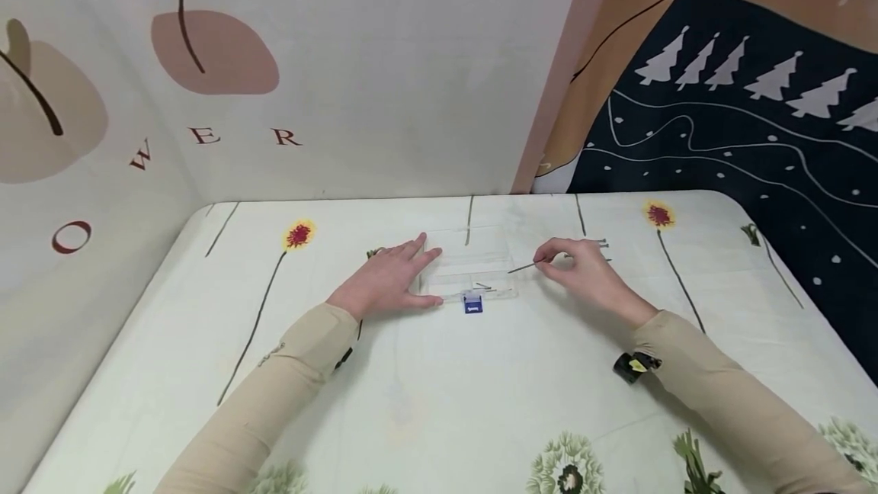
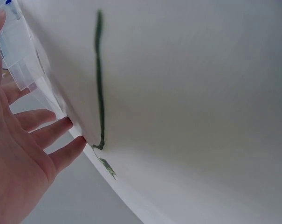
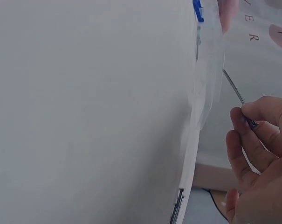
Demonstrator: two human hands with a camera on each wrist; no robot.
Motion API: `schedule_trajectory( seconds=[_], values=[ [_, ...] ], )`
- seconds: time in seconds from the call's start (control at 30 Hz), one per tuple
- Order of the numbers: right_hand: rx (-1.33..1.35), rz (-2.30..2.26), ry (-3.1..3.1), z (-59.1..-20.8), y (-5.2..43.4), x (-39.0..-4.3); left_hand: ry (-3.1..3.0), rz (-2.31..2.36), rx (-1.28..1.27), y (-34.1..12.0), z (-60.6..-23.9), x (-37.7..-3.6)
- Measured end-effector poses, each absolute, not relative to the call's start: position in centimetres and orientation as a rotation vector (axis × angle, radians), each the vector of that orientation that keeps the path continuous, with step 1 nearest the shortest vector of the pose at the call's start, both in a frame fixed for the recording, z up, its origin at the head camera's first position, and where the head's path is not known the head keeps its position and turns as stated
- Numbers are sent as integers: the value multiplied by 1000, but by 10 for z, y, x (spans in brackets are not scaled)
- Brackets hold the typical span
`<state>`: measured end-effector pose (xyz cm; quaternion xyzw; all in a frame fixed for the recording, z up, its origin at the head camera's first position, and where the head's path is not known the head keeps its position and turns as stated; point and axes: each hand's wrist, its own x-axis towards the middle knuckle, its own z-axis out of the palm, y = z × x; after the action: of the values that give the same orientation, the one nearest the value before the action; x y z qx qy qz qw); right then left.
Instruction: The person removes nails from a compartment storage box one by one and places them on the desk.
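Covering table: flowered cloth, seemingly.

Between the left hand and the right hand lies the clear plastic box, blocking a straight path between them. A thin nail juts from the right hand over its edge. Nearer the person, the tablecloth lies open; walls close off the far and left sides.

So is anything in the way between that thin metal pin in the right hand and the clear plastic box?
Nothing visible. The right hand pinches the pin, whose tip points at the open clear box. The left hand rests against the box's far side.
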<state>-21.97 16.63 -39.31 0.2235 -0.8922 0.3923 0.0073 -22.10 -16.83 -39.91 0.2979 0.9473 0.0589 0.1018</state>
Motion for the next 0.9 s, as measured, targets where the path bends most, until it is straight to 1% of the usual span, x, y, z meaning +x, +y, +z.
schedule_trajectory(
  seconds=[0.67,0.9],
  values=[
    [565,1117,-2804,-393,213,-221,2801,154,898,-168,-399,-222],
    [625,998,-2805,-391,230,-224,2809,149,900,-167,-400,-222]
  ],
)
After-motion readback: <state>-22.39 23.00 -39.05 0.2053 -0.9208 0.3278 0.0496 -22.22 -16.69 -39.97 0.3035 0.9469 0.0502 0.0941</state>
